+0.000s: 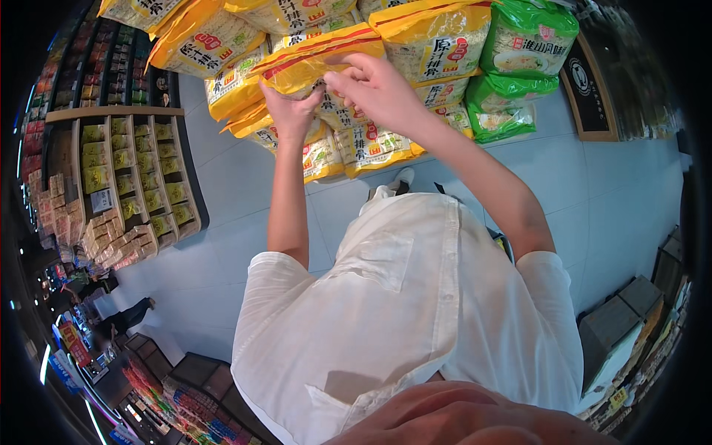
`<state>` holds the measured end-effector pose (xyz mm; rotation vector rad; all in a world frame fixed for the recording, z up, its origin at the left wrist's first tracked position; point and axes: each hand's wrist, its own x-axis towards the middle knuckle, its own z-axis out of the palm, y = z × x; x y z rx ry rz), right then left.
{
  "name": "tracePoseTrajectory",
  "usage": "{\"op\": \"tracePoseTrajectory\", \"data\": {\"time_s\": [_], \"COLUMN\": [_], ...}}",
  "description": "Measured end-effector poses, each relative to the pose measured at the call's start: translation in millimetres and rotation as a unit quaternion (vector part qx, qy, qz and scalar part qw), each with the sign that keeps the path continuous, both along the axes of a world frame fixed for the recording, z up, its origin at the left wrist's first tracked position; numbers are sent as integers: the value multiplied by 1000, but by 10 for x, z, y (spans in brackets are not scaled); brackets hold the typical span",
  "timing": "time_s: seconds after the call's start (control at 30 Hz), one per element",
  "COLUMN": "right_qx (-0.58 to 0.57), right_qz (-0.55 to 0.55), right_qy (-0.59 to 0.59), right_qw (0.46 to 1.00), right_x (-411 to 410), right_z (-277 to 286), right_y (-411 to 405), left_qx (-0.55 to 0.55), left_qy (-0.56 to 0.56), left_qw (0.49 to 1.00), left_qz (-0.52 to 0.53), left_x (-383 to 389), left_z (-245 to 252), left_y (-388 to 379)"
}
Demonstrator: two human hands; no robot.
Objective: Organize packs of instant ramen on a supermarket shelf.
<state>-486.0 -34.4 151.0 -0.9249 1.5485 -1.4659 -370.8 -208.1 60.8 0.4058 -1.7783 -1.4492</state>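
A yellow-and-clear plastic bag of dried noodles (295,71) lies tilted on top of a stack of similar bags, its upper edge marked by a red stripe. My left hand (293,111) grips its near left side, with the thumb towards the middle. My right hand (378,89) reaches over the bag's right part, index finger and thumb at the plastic and the other fingers curled. Whether those fingertips pinch the film cannot be told. Under my hands are more yellow noodle bags (370,146), partly hidden by my forearms.
Green noodle bags (528,41) are stacked to the right, beside a wood-framed blackboard (592,89). A shelf of yellow-green packets (147,172) stands at left. Grey floor tiles (233,189) run around the stack. Another person (125,318) is far off at lower left. Dark crates (614,320) stand at lower right.
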Motion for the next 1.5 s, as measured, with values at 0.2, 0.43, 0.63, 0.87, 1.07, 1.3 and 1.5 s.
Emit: {"op": "tracePoseTrajectory", "data": {"time_s": [0.2, 0.43, 0.63, 0.87, 1.07, 1.3, 1.5], "right_qx": [-32, -69, 90, 566, 622, 709, 687], "right_qz": [-144, -85, -191, -272, -503, -339, -253], "right_qy": [184, 179, 44, -16, -109, 23, 58], "right_qw": [972, 978, 976, 778, 589, 618, 679], "right_x": [4, 144, 730, 2370, 3560, 3537, 3074], "right_z": [-110, -106, -1633, -3210, -3702, -4125, -4254], "right_y": [-70, 407, 2134, 4687, 5625, 5771, 5791], "left_qx": [-25, -286, -259, -392, -372, -462, -467], "left_qy": [-49, -144, -178, -169, -129, -74, -108], "left_qw": [996, 936, 939, 886, 919, 855, 829], "left_qz": [67, 148, 138, 179, 10, -223, -287], "left_x": [41, 53, 74, 376, 245, 498, 959], "left_z": [203, 367, 365, 590, 479, 309, 199], "left_y": [210, 356, 434, 637, 1410, 2261, 2394]}}
